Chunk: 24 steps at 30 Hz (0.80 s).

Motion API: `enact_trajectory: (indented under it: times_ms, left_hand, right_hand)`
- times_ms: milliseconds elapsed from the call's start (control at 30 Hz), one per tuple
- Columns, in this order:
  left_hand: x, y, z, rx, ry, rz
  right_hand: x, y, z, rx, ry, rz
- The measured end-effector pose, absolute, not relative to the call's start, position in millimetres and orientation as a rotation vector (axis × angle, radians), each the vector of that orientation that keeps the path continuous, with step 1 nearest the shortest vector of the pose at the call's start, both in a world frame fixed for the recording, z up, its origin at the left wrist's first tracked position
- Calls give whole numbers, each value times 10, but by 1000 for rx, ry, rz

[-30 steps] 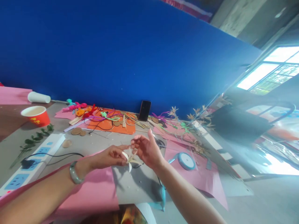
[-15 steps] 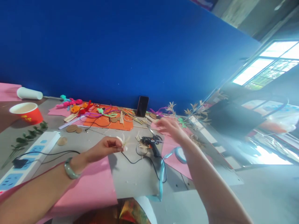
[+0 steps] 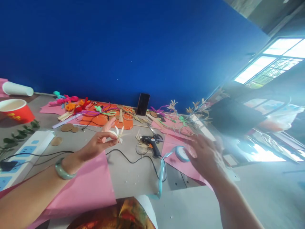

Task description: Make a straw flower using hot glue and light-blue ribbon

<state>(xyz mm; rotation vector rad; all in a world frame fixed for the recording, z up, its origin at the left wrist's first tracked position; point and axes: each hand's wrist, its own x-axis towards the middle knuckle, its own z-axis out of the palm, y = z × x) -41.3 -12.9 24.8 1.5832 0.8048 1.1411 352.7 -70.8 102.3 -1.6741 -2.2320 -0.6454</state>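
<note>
Between the thumb and fingertips of my left hand (image 3: 94, 146) is a small pale flower (image 3: 119, 135) with narrow, pointed petals, held up over the grey table (image 3: 128, 171). My right hand (image 3: 206, 157), slightly blurred, hovers at the right with its fingers apart and nothing visible in them. Closest to it is a roll of light blue ribbon (image 3: 182, 154) on pink paper (image 3: 172, 146). A black glue gun (image 3: 153, 145) lies between the hands, beside scissors (image 3: 158, 137) and some pale dry strips (image 3: 143, 145).
A white power strip (image 3: 30, 149), a red paper cup (image 3: 20, 111) and a leafy green sprig (image 3: 21, 135) are at the left. Along the blue wall (image 3: 107, 47) stand a phone (image 3: 143, 104), coloured craft pieces on orange paper (image 3: 128, 123), and dried flowers (image 3: 172, 105). A black cord (image 3: 133, 162) crosses the table.
My right hand has moved right and down, from above the scissors to beside the ribbon roll. My left hand has risen slightly, and the flower's petals show more clearly. The view has shifted a little.
</note>
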Motion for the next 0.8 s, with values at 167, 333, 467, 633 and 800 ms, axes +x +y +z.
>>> enact_trajectory:
  times_ms: [167, 333, 467, 633, 800]
  left_hand:
    - [-346, -164, 194, 1503, 809, 1250]
    - [-323, -148, 165, 1404, 827, 1241]
    - [-336, -118, 213, 1416, 848, 1246]
    - [-333, -73, 201, 1315, 855, 1280]
    - [-321, -54, 173, 1165, 835, 1264]
  right_hand:
    - [2928, -1167, 780, -1299, -2802, 323]
    - [2453, -1505, 561, -1134, -3141, -4]
    - [2446, -1526, 451, -867, -3264, -324]
    - [2579, -1465, 336, -755, -3333, -328]
    - [2586, -1298, 557, -860, -3270, 32]
